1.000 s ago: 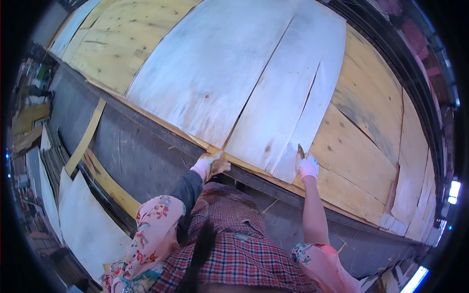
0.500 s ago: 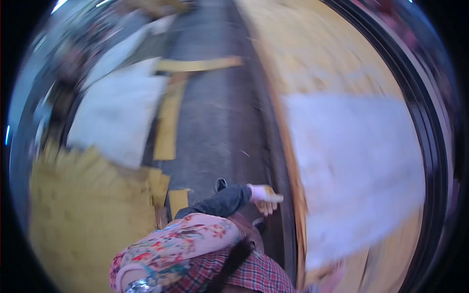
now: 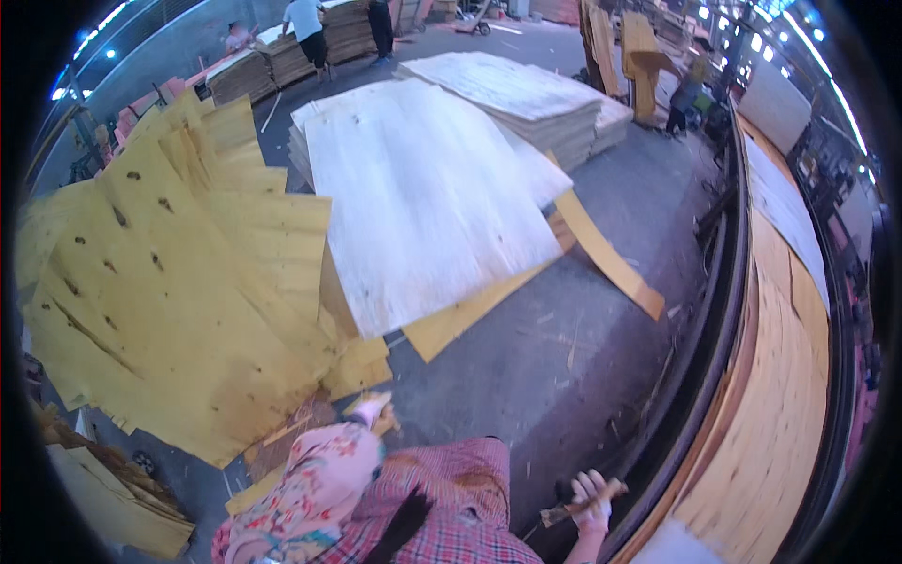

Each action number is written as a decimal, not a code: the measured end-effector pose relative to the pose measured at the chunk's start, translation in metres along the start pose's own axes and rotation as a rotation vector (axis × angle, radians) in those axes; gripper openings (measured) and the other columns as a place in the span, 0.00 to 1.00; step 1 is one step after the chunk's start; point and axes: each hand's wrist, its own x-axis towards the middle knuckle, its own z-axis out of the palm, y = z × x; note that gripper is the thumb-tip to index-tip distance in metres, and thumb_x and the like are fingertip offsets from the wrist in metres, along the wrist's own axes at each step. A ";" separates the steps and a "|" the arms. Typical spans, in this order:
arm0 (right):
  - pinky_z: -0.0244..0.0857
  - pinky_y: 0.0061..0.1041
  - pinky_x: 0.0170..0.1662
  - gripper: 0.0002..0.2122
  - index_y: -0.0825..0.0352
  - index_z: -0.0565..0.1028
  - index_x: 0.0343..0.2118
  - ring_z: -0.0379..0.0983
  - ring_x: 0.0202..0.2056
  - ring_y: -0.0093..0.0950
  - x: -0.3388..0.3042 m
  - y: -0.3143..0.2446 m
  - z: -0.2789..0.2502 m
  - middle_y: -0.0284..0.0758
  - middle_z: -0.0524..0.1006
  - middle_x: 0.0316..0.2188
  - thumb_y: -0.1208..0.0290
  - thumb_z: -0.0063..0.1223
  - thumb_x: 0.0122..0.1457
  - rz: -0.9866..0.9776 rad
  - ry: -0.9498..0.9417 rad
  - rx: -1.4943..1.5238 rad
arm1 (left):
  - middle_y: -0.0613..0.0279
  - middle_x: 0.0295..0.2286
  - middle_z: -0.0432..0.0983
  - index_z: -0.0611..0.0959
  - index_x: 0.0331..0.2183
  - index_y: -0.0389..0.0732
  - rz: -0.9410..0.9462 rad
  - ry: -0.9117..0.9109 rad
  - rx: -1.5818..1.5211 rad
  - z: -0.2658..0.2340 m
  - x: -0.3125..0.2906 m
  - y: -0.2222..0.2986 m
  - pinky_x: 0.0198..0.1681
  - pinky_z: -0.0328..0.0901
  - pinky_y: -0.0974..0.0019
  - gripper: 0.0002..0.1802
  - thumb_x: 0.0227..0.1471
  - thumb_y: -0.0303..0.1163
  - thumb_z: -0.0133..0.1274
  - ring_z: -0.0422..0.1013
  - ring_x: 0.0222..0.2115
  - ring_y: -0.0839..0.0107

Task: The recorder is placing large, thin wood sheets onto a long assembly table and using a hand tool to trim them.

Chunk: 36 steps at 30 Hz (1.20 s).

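Observation:
My right hand (image 3: 592, 505), in a pale fingerless glove, is closed round a short wood scrap (image 3: 554, 516) beside the dark side rail of the long bench on the right. My left hand (image 3: 379, 412) hangs low in front of the floral sleeve, near the corner of the yellow veneer sheets (image 3: 197, 282); its fingers are too small and blurred to make out. Past those sheets, a large white veneer sheet (image 3: 423, 197) lies tilted over yellow strips. One narrow yellow strip (image 3: 606, 254) sticks out onto the floor.
A long bench carrying veneer (image 3: 761, 451) runs along my right, edged by a dark rail (image 3: 691, 414). Ahead stands a stack of white-topped sheets (image 3: 564, 117). Several people are farther off, one in a white shirt (image 3: 304, 19). Splinters litter the grey floor (image 3: 564, 376).
My view has swung so the white sheet and yellow pile show more fully. My left hand has moved away from the bench toward the yellow sheets. The scrap in my right hand now shows.

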 end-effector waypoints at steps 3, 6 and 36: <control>0.62 0.21 0.21 0.31 0.69 0.68 0.40 0.72 0.31 0.34 0.166 0.001 0.097 0.43 0.74 0.32 0.40 0.32 0.52 0.243 -0.026 -0.338 | 0.60 0.21 0.69 0.72 0.30 0.44 -0.192 0.175 -0.479 0.021 -0.018 0.068 0.19 0.64 0.65 0.10 0.48 0.39 0.51 0.67 0.20 0.68; 0.63 0.23 0.20 0.31 0.70 0.65 0.34 0.69 0.22 0.35 0.326 0.032 0.154 0.41 0.72 0.26 0.38 0.35 0.50 0.319 -0.018 -0.499 | 0.62 0.21 0.71 0.73 0.32 0.42 -0.303 0.294 -0.343 0.034 -0.018 0.133 0.23 0.65 0.66 0.11 0.49 0.39 0.50 0.67 0.20 0.68; 0.59 0.19 0.47 0.18 0.67 0.67 0.46 0.66 0.43 0.24 0.763 0.025 0.399 0.41 0.71 0.40 0.62 0.41 0.56 -0.298 -0.337 -2.053 | 0.66 0.13 0.67 0.76 0.29 0.45 -0.389 0.428 -0.283 -0.011 0.331 0.021 0.10 0.53 0.69 0.22 0.41 0.54 0.54 0.61 0.10 0.75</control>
